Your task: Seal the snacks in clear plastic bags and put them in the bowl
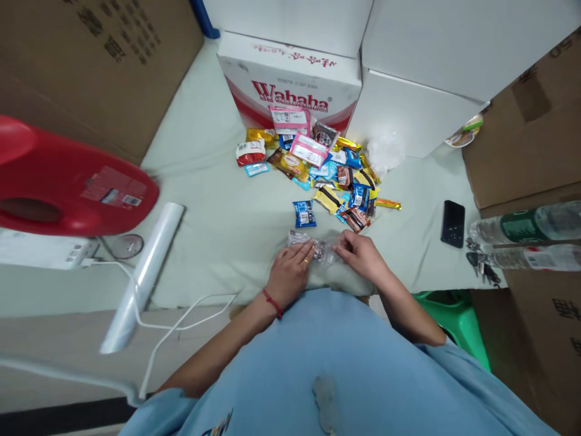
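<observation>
In front of my body, a clear plastic bag (327, 249) with small dark-patterned packets (297, 238) inside lies on the cloth-covered table. My left hand (289, 266) rests flat on it, fingers stretched out over the packets. At the bag's right end my right hand (358, 253) pinches the loose plastic between thumb and fingers. A blue snack packet (304, 214) lies just beyond the bag. Farther back spreads a pile of wrapped snacks, among them a pink-and-white packet (310, 149), a yellow packet (327, 198) and a red-and-white one (250, 152).
A Wahaha carton (295, 91) stands behind the pile, with crumpled clear plastic (385, 154) beside it. On the right are a phone (452, 223), keys (482, 266) and plastic bottles (521, 226). A red jug (68, 181), a plastic film roll (145, 272) and a white cable (181, 327) are left.
</observation>
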{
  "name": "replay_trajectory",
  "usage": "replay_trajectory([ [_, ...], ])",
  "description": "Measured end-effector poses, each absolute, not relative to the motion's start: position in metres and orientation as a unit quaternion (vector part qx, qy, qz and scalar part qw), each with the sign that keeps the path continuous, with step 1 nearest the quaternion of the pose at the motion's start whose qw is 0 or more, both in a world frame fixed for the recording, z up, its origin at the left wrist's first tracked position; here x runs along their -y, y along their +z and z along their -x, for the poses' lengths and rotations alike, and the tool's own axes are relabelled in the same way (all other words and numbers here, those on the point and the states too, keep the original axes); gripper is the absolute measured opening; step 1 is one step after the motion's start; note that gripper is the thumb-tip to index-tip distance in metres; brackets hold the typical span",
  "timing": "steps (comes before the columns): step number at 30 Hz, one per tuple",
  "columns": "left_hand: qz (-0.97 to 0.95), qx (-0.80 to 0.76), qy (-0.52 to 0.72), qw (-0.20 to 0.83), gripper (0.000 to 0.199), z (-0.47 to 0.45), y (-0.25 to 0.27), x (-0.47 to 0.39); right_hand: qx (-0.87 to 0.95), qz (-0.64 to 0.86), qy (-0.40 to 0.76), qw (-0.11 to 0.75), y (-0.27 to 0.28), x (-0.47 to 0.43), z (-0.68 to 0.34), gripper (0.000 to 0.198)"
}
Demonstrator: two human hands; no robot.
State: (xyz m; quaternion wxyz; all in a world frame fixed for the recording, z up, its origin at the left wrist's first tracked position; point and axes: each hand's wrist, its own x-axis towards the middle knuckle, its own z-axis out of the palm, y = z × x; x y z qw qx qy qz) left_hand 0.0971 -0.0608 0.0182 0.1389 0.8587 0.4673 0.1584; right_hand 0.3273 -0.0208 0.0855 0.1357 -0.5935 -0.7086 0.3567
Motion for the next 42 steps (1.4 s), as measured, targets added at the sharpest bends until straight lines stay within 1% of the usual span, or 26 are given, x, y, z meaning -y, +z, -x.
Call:
replay_trajectory([
  [2,-0.871,-0.451,0.15,0.127,0.052,-0.097,0.016,0.063,0.716,0.585,0.356,0.133,0.092,0.004,-0.302,0.01],
  [4,-0.883,-0.434,0.135,0.121,0.049,-0.099,0.013,0.065,0.735,0.581,0.336,0.091,0.092,-0.012,-0.273,0.005],
  [5,-0.887,-0.427,0.127,0.12,0.048,-0.099,0.013,0.066,0.746,0.579,0.324,0.059,0.09,-0.019,-0.26,0.005],
  [8,-0.894,-0.41,0.124,0.133,0.048,-0.098,0.011,0.067,0.77,0.57,0.282,-0.04,0.083,-0.03,-0.23,0.015],
  [10,-0.9,-0.38,0.156,0.147,0.049,-0.092,0.01,0.069,0.78,0.563,0.261,-0.076,0.078,-0.03,-0.222,0.019],
  [12,-0.898,-0.342,0.218,0.169,0.048,-0.082,0.01,0.074,0.788,0.56,0.244,-0.08,0.076,-0.025,-0.219,0.023],
  [15,-0.871,-0.32,0.304,0.213,0.045,-0.063,0.009,0.084,0.798,0.561,0.211,-0.06,0.074,-0.009,-0.218,0.028],
  [17,-0.853,-0.337,0.326,0.227,0.039,-0.052,0.01,0.09,0.814,0.549,0.184,-0.051,0.071,0.001,-0.216,0.041],
  [19,-0.839,-0.365,0.338,0.22,0.034,-0.043,0.012,0.094,0.831,0.53,0.162,-0.05,0.067,0.009,-0.214,0.053],
  [21,-0.821,-0.398,0.356,0.202,0.031,-0.038,0.017,0.097,0.84,0.519,0.148,-0.058,0.064,0.011,-0.213,0.05],
  [23,-0.796,-0.431,0.379,0.195,0.03,-0.034,0.023,0.097,0.84,0.519,0.143,-0.064,0.064,0.011,-0.213,0.037],
  [25,-0.756,-0.472,0.4,0.214,0.028,-0.033,0.03,0.097,0.837,0.524,0.147,-0.06,0.068,0.009,-0.217,0.024],
  [27,-0.697,-0.525,0.416,0.257,0.025,-0.036,0.035,0.095,0.826,0.538,0.165,-0.033,0.076,0.007,-0.227,0.023],
  [28,-0.661,-0.552,0.422,0.283,0.023,-0.038,0.037,0.093,0.816,0.548,0.182,-0.005,0.08,0.006,-0.235,0.024],
  [30,-0.59,-0.592,0.43,0.343,0.021,-0.047,0.039,0.086,0.785,0.563,0.244,0.082,0.084,0.003,-0.253,0.025],
  [31,-0.558,-0.6,0.432,0.376,0.027,-0.052,0.038,0.082,0.76,0.564,0.295,0.134,0.084,0.001,-0.263,0.026],
  [32,-0.532,-0.598,0.433,0.414,0.039,-0.059,0.037,0.077,0.726,0.557,0.359,0.183,0.082,0.0,-0.273,0.027],
  [34,-0.494,-0.568,0.428,0.501,0.061,-0.073,0.034,0.065,0.635,0.527,0.508,0.248,0.073,0.002,-0.289,0.031],
  [35,-0.482,-0.544,0.42,0.543,0.065,-0.081,0.033,0.059,0.586,0.508,0.574,0.263,0.067,0.004,-0.295,0.033],
  [37,-0.472,-0.503,0.395,0.607,0.063,-0.096,0.031,0.05,0.506,0.483,0.656,0.283,0.055,0.013,-0.302,0.04],
  [39,-0.476,-0.493,0.377,0.623,0.058,-0.111,0.03,0.043,0.472,0.48,0.67,0.312,0.047,0.025,-0.307,0.048],
  [42,-0.521,-0.492,0.351,0.603,0.053,-0.129,0.03,0.037,0.507,0.496,0.615,0.345,0.044,0.039,-0.319,0.056],
])
